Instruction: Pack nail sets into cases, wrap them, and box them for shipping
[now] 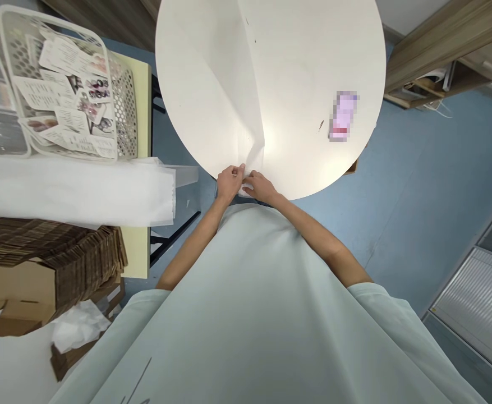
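A thin, translucent white sheet point(246, 101) lies lengthwise across the round white table point(304, 62), with a raised fold along its right side. Its near end bunches up at the table's front edge. My left hand point(229, 182) pinches this end between thumb and fingers. Close beside it, my right hand point(261, 187) is also closed on the bunched end, its fingertips almost touching the left ones. A small part of the sheet shows below the hands, at the table's edge. Whether it is paper or plastic I cannot tell.
A pixelated pink item point(344, 116) lies at the table's right. On a yellow side table point(137, 252) at left stand a white basket point(123, 106) of carded packets, a stack of white sheets point(102, 191) and flattened cardboard boxes point(81, 264). Wooden shelving point(451, 50) stands far right.
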Motion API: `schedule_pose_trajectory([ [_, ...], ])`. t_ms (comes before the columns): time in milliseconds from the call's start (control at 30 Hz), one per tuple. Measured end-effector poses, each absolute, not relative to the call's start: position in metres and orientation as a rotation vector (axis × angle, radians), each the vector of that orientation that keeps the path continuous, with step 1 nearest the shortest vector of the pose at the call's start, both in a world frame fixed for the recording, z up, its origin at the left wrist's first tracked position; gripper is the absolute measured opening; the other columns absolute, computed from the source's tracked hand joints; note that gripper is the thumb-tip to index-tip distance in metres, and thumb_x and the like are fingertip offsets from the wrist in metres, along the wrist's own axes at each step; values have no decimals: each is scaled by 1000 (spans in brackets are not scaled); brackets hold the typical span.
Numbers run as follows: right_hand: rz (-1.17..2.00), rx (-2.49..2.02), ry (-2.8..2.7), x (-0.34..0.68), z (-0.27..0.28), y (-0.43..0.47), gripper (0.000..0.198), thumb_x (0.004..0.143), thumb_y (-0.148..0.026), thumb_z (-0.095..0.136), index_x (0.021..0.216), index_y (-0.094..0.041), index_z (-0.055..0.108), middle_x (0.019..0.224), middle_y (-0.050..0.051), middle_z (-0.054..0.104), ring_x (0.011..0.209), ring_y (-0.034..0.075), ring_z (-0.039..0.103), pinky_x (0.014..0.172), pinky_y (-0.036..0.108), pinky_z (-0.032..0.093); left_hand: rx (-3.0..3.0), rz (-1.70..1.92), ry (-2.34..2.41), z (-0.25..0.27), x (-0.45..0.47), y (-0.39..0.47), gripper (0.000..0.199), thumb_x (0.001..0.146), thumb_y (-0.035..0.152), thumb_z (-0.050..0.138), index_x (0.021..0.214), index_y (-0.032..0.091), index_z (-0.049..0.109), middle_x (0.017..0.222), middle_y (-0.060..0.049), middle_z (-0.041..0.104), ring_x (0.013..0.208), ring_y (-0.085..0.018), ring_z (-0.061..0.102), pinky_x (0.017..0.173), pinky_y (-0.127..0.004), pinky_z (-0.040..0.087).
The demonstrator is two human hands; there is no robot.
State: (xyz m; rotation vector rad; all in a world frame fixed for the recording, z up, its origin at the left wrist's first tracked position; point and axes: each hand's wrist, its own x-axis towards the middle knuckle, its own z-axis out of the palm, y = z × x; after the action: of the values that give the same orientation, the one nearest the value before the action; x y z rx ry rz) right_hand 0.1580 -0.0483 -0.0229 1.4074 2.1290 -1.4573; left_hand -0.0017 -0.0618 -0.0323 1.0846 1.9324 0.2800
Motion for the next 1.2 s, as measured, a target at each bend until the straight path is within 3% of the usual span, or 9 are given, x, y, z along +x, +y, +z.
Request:
schedule_pose_trajectory([
  [100, -1503, 1412, 2152, 163, -24, -49, 34, 110, -20, 66, 142, -25, 76, 133, 13, 66, 134, 30, 63, 106, 42, 58, 1079, 304, 1905, -29, -3, -63, 38, 107, 61, 66, 107, 24, 76, 124, -10, 86, 114, -30, 80, 106, -40, 59],
  [167, -1522, 1409, 2160, 166, -23, -49, 34, 109, -20, 66, 140, -25, 77, 133, 12, 68, 134, 30, 64, 107, 42, 57, 1102, 283, 1897, -29, -5, -64, 30, 103, 54, 73, 110, 24, 76, 127, -9, 86, 114, -29, 80, 107, -40, 59],
  [267, -1495, 1503, 2139, 174, -20, -49, 26, 112, -26, 62, 132, -21, 78, 130, 13, 71, 123, 29, 68, 105, 42, 58, 1136, 251, 1908, -31, -9, -66, 20, 107, 42, 65, 108, 24, 75, 125, -9, 86, 114, -28, 80, 107, -39, 59],
  [367, -1411, 1710, 2068, 184, -15, -48, 30, 113, -31, 59, 139, -21, 73, 128, 13, 74, 110, 29, 72, 99, 43, 60, 1135, 261, 1894, -31, -12, -68, 34, 114, 49, 52, 107, 24, 75, 122, -10, 86, 111, -29, 81, 105, -39, 59],
  [467, -1361, 1798, 2021, 193, -12, -46, 38, 112, -33, 59, 148, -22, 66, 132, 14, 73, 108, 30, 73, 95, 45, 61, 1184, 244, 1854, -28, -10, -70, 34, 110, 56, 62, 115, 25, 75, 127, -10, 85, 104, -29, 81, 103, -40, 60],
  [633, -1287, 1922, 1940, 197, -17, -41, 36, 113, -37, 58, 145, -21, 65, 135, 16, 73, 112, 33, 74, 94, 47, 63, 1143, 174, 1907, -32, -8, -68, 16, 103, 33, 66, 106, 23, 78, 122, -10, 87, 110, -31, 81, 104, -41, 59],
  [833, -1341, 2006, 1730, 189, -24, -44, 27, 111, -44, 69, 127, -21, 68, 126, 14, 79, 115, 32, 74, 95, 42, 60, 1106, 51, 1965, -38, -12, -68, 17, 102, 32, 67, 107, 23, 80, 121, -11, 87, 118, -32, 79, 106, -40, 58],
  [1000, -1448, 2105, 1593, 177, -27, -49, 25, 108, -46, 76, 112, -23, 67, 117, 11, 81, 110, 28, 74, 92, 38, 57, 1123, 19, 1985, -35, -6, -71, 25, 111, 41, 61, 105, 23, 77, 120, -12, 86, 114, -32, 78, 101, -39, 57],
  [1200, -1503, 2265, 1567, 173, -35, -51, 27, 103, -44, 81, 106, -24, 63, 118, 9, 79, 110, 26, 73, 94, 38, 57, 1168, 3, 2042, -40, 1, -73, 20, 112, 37, 58, 101, 24, 68, 108, -14, 81, 108, -35, 76, 96, -45, 57],
])
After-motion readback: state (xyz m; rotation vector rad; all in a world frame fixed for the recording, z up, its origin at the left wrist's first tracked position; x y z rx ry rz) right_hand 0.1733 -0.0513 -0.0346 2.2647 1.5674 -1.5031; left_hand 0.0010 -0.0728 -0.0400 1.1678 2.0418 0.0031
